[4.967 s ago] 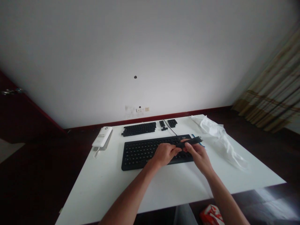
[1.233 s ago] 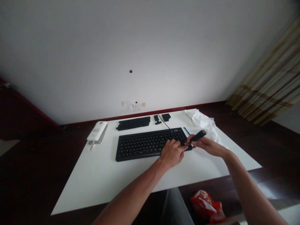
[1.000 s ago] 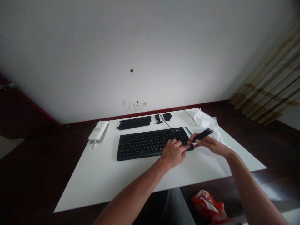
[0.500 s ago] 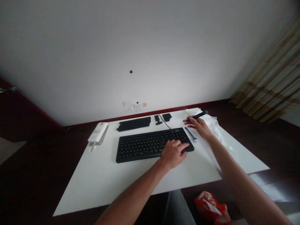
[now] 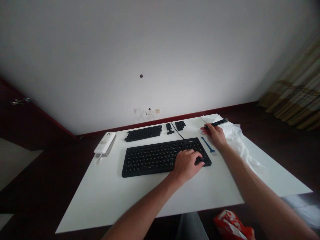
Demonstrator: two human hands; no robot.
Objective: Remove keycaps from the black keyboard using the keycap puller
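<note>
Right-hand fingers pinch a slim black tool [image 5: 216, 123] right of frame centre, where I watch the right hand [image 5: 218, 136] hover beside crumpled white plastic [image 5: 238, 141]; the left hand [image 5: 187, 164], fingers spread, rests on the right end of the black keyboard [image 5: 150, 157], mid-frame. A loose pinch, I judge, could drop the tool into the plastic's folds; a heavy left palm might push the keyboard into the blue tool [image 5: 207, 144] just beside it. Against a second earlier, I see the right hand farther up-frame, off the keyboard's corner, the left unmoved.
</note>
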